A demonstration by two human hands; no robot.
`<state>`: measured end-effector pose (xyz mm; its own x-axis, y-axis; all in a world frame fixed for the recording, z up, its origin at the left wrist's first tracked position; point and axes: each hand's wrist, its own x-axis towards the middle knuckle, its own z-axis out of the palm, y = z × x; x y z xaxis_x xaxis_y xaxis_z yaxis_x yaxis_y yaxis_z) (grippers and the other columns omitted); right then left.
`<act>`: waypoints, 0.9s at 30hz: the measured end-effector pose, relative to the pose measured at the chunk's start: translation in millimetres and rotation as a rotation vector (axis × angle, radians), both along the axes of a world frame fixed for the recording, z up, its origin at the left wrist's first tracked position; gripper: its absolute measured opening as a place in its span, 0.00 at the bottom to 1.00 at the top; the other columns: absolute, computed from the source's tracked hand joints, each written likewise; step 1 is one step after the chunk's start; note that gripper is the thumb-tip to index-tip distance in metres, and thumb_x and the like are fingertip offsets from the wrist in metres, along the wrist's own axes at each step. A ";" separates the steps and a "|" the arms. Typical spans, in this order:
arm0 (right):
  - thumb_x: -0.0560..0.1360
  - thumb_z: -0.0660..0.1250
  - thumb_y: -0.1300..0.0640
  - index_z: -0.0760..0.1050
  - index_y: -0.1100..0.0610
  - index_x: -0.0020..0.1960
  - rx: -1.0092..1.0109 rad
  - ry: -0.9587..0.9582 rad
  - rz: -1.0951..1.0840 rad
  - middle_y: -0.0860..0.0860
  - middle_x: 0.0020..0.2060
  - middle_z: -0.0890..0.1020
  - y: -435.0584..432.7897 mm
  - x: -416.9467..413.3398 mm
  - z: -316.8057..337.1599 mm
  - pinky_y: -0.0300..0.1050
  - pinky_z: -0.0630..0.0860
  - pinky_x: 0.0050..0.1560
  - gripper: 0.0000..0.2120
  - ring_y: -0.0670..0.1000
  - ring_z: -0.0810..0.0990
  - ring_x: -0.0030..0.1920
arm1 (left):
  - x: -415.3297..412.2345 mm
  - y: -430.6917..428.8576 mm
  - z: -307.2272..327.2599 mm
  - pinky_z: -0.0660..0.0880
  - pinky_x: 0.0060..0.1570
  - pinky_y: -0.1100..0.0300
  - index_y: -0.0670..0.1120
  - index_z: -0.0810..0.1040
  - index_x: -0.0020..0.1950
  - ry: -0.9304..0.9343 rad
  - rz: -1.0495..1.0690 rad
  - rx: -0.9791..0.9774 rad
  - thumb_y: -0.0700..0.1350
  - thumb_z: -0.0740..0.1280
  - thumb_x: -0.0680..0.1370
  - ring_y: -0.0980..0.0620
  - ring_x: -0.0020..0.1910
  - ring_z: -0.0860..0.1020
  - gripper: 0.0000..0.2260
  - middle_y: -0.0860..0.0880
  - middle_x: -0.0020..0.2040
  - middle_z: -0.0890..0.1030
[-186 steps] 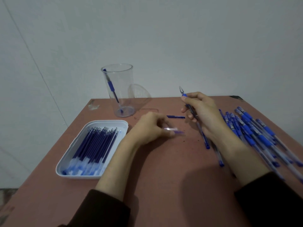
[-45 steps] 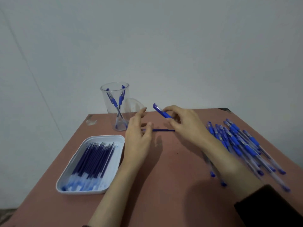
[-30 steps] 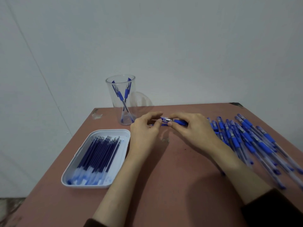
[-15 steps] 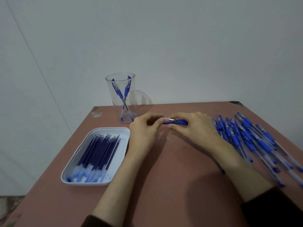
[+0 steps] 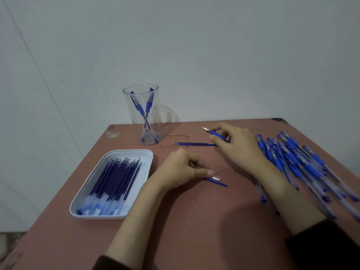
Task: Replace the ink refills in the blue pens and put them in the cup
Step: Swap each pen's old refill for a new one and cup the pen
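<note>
Two pens point(image 5: 143, 112) stand in the cup point(image 5: 153, 119) at 11 o'clock, a big pile point(image 5: 298, 162) waits at 3 o'clock; the right hand point(image 5: 239, 147) grips one open pen point(image 5: 216, 134), the left hand point(image 5: 179, 170) pinches a cap point(image 5: 215, 178)

Quick tally: one clear cup point(image 5: 139, 123) with two blue pens point(image 5: 140, 111) standing in it. One white tray point(image 5: 148, 152) of spare refills point(image 5: 116, 178), roughly a dozen, packed too tight for an exact count. One loose refill point(image 5: 194, 144) lying by itself on the one table point(image 5: 194, 221). One uncapped pen point(image 5: 215, 134) in the right hand point(image 5: 237, 147), and one pen cap point(image 5: 216, 179) pinched by the left hand point(image 5: 179, 170), so two hands. The heap of capped pens point(image 5: 292, 162) on the right is fifteen-plus easily, but they overlap and blur, so no firm number. Also one scrap of clear plastic point(image 5: 112, 133) at the far-left corner.
</note>
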<state>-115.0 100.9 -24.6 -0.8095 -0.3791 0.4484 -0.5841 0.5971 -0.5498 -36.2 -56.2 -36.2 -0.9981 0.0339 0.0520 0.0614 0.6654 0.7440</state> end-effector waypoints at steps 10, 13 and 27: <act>0.77 0.60 0.49 0.80 0.62 0.45 -0.531 -0.993 0.447 0.53 0.25 0.70 -12.2 17.3 10.1 0.40 0.51 0.24 0.18 0.45 0.61 0.20 | -2.0 7.8 8.9 0.76 0.55 0.60 0.47 0.79 0.59 0.139 0.055 0.946 0.48 0.61 0.81 0.52 0.52 0.81 0.12 0.47 0.48 0.84; 0.74 0.61 0.49 0.80 0.59 0.42 -0.589 -1.086 0.550 0.52 0.24 0.68 -13.2 20.5 9.8 0.39 0.49 0.23 0.15 0.44 0.59 0.18 | -1.0 7.2 10.0 0.77 0.51 0.66 0.45 0.79 0.57 0.164 0.020 1.006 0.44 0.60 0.81 0.57 0.49 0.81 0.10 0.49 0.45 0.83; 0.76 0.67 0.54 0.83 0.55 0.44 -0.550 -0.496 0.419 0.52 0.25 0.69 -29.5 26.4 -2.3 0.43 0.53 0.26 0.07 0.49 0.59 0.25 | -9.0 4.4 6.4 0.77 0.56 0.45 0.39 0.77 0.48 0.269 0.232 1.143 0.49 0.76 0.69 0.37 0.46 0.80 0.17 0.38 0.44 0.81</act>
<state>-88.6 71.4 -26.9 -0.8022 -0.5236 0.2870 -0.3120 -0.0422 -0.9491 -45.2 -51.8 -29.8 -0.9269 -0.3473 0.1427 0.2714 -0.3573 0.8937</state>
